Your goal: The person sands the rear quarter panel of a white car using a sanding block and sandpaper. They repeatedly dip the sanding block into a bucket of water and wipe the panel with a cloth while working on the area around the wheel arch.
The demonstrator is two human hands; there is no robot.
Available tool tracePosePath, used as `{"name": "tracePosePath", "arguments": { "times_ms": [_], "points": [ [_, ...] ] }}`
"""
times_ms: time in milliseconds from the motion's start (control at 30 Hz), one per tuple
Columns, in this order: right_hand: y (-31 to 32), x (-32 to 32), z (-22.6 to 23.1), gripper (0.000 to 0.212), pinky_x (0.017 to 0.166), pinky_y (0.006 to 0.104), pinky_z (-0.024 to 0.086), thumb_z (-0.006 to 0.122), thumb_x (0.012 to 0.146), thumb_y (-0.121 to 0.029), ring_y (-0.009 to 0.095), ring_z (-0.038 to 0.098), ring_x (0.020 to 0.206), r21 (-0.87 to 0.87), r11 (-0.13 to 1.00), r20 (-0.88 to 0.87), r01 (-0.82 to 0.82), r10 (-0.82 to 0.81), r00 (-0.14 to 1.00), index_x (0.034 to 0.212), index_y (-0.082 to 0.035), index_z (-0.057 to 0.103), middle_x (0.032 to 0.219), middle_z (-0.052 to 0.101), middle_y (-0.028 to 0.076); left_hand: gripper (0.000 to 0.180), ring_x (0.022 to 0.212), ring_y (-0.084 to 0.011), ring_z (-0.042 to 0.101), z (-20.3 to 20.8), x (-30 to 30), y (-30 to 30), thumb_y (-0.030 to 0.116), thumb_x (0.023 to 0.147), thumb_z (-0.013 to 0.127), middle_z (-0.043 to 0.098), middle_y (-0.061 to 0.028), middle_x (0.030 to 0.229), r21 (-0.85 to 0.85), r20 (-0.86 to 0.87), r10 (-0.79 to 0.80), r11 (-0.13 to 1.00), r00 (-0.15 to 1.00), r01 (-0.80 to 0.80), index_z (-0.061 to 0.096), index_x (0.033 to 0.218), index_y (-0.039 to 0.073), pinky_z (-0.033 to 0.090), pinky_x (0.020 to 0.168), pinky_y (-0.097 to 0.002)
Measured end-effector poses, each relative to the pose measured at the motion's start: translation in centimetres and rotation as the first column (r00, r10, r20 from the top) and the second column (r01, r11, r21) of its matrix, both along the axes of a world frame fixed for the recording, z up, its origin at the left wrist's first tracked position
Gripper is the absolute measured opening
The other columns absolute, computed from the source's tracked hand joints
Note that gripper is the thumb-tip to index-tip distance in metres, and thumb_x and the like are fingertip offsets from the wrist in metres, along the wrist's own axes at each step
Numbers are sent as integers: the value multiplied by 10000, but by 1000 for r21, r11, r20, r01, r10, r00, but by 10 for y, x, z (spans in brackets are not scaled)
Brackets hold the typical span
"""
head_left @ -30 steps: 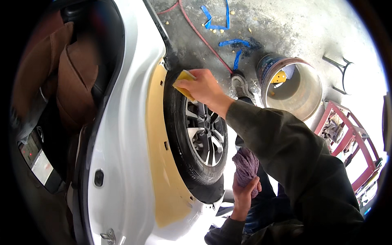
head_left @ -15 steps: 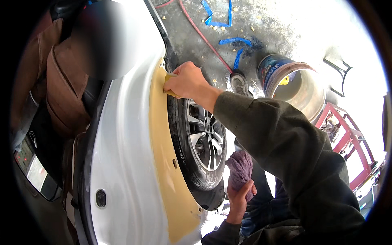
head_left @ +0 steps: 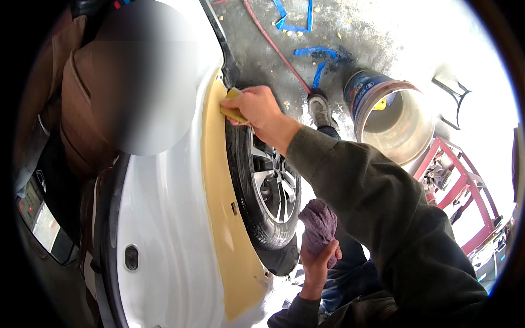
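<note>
My right hand [head_left: 258,109] grips a small yellow sanding pad [head_left: 235,113] at the upper end of the wheel arch. The pad is at the outer edge of the tan filler band [head_left: 216,180] on the white car body panel [head_left: 169,218]; whether it touches cannot be told. My left hand [head_left: 317,265] is closed around a bunched purple cloth [head_left: 319,224], held below my right forearm and apart from the car. Between the panel and my arms is the wheel [head_left: 273,191], with its black tyre and silver spokes.
A large open bucket [head_left: 402,123] with a yellow thing inside stands at the right. Beside it are a red metal frame [head_left: 465,191] and a thin black stand [head_left: 454,104]. Blue tape strips [head_left: 317,52] and a red hose [head_left: 273,46] lie on the concrete floor.
My right hand has turned, so more of the yellow pad shows. The left hand keeps hold of the purple cloth. The view has shifted slightly.
</note>
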State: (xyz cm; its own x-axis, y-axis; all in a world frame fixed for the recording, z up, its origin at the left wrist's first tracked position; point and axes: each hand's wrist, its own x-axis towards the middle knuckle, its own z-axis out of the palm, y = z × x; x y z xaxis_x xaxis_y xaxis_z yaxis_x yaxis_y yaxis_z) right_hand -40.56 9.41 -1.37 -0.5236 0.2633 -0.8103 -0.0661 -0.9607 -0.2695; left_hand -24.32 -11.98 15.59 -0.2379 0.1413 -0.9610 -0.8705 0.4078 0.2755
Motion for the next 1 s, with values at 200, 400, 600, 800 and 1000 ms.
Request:
{"name": "tracePosePath", "arguments": {
  "times_ms": [200,400,600,800,1000],
  "points": [
    [8,2,-3,162,502,305,389,669,880,-37,167,542,545,-93,993,-75,-78,71,995,751,41,611,700,603,120,354,601,-165,575,3,-1,3,-12,857,644,586,-89,761,-13,-1,59,998,998,-59,469,1165,-28,482,593,-298],
    [-3,-5,0,138,512,301,401,669,872,-17,161,540,549,-27,1000,68,11,-9,998,764,51,615,719,612,119,358,597,-159,576,0,3,-2,-14,846,655,589,-91,756,-3,6,-1,1000,1000,1,473,1154,-27,477,582,-286],
    [10,-12,-7,129,491,303,391,678,862,-5,162,563,561,-22,1000,75,17,-15,997,768,51,609,730,613,119,338,594,-155,576,2,1,-1,-24,845,646,587,-89,744,15,-12,-2,1000,1000,2,473,1135,-22,473,574,-288],
    [10,6,14,146,469,291,417,673,889,-57,160,573,559,-44,995,-1,-88,88,996,822,61,620,767,623,122,304,586,-162,571,4,1,3,-9,848,648,585,-91,725,-17,-47,-1,1000,999,1,477,1100,-27,468,571,-291],
    [2,12,-5,190,483,269,431,682,907,-120,152,580,573,16,996,12,-83,83,996,866,57,626,771,618,100,359,583,-169,575,9,1,4,-25,836,653,582,-97,728,-16,-19,-18,1000,1000,18,464,1142,-32,474,573,-290]
  ]
}}
